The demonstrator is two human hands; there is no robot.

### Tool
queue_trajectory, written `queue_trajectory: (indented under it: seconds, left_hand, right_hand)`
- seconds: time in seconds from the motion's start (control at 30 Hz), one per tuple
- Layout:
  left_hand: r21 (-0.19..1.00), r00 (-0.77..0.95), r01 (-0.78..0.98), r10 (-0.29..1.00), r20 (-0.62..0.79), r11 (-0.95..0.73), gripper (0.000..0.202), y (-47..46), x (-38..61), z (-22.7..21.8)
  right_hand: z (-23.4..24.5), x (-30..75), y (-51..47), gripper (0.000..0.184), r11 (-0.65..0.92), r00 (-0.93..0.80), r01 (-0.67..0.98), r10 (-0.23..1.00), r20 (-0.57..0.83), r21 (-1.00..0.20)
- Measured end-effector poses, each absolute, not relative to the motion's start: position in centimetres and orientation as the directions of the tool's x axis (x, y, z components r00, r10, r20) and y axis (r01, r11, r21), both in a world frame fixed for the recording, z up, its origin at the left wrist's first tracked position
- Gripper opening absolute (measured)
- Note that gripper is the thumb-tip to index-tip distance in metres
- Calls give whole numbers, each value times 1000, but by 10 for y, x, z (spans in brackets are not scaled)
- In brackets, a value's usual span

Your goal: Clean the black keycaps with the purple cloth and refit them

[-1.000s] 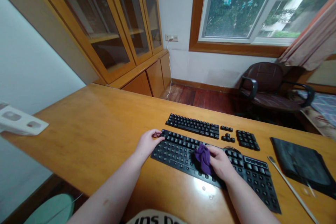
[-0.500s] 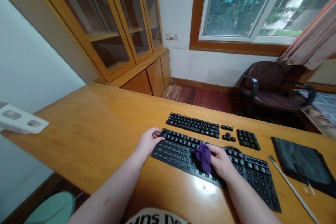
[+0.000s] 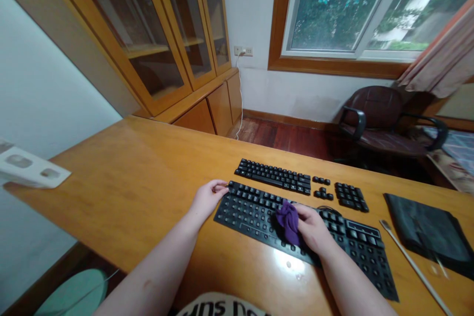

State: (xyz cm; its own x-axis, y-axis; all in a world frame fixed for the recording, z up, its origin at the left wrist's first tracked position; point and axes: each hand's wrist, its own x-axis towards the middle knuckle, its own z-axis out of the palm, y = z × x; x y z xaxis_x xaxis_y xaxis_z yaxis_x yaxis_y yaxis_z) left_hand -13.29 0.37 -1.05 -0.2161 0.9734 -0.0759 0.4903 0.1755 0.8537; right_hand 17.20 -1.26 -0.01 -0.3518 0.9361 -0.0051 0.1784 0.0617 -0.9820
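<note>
The glossy yellow-brown wooden counter [image 3: 148, 173] spreads under all your work, and both your bare forearms reach over it from its near edge. Your left forearm [image 3: 155, 271] slants up and to the right, the elbow side low; your right forearm [image 3: 351, 276] slants up and to the left across the largest thing lying there, a long black plastic keyboard [image 3: 244, 212]. That keyboard lies flat on the counter in front of you, its left end farther off than its right, with keycaps on its upper rows and bare key posts below. To its right, a flat, folded black sheet [image 3: 425, 227] lies on the counter, and just beyond the keyboard sit the loose black keycaps [image 3: 272, 177], laid out in separate blocks. Between the keyboard and the folded sheet rests a thin, pale long-handled brush [image 3: 411, 261]. Your right hand [image 3: 313, 229], palm turned down and inward, has its fingers [image 3: 303, 211] clamped on a crumpled purple cloth [image 3: 288, 222] that rests over the keyboard's middle. Your left hand [image 3: 205, 200] is at the keyboard's far left corner, fingers [image 3: 218, 183] curled, thumb close to the edge; you cannot tell whether they pinch it.
</note>
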Motion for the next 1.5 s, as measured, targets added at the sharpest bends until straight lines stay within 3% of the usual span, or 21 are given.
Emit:
queue_trajectory:
  seconds: [0.6,0.97,1.33,1.5]
  left_hand:
    - [866,-244,461,966,-88,195,25,4,-129,-16]
    - [775,-241,623,968,66,102,20,-1,-125,-10]
    - [766,-231,628,973,20,133,22,-1,-124,-11]
    - [635,-126,772,985,113,26,21,-6,-123,-3]
  right_hand:
    - [5,170,-13,33,57,-362,190,932,-16,-980]
    - [0,172,-11,30,73,-360,177,933,4,-981]
    - [1,172,-11,30,56,-363,173,932,-11,-983]
    - [3,172,-12,32,44,-356,187,934,-26,-981]
